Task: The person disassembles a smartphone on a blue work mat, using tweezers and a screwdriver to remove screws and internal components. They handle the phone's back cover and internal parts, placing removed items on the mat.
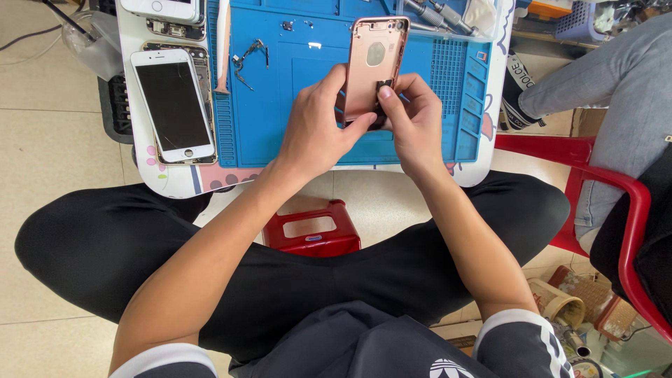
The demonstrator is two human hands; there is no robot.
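Nearest you, a small red plastic stool (313, 229) stands on the floor between your knees. Above it, your left hand (318, 129) is curled around the lower left edge of a rose-gold metal phone back housing (371, 66), thumb pressed against its side. Your right hand (413, 119) closes on the housing's lower right, with a small black part (384, 89) pinched under the thumb against the shell. You hold the housing tilted up, above the blue silicone repair mat (448, 77) on the white tabletop (175, 178). To the left of the mat lies a white smartphone with a dark screen (173, 103). Beyond, loose metal brackets (246, 59) rest on the mat, and screwdrivers (437, 15) lie at its far edge.
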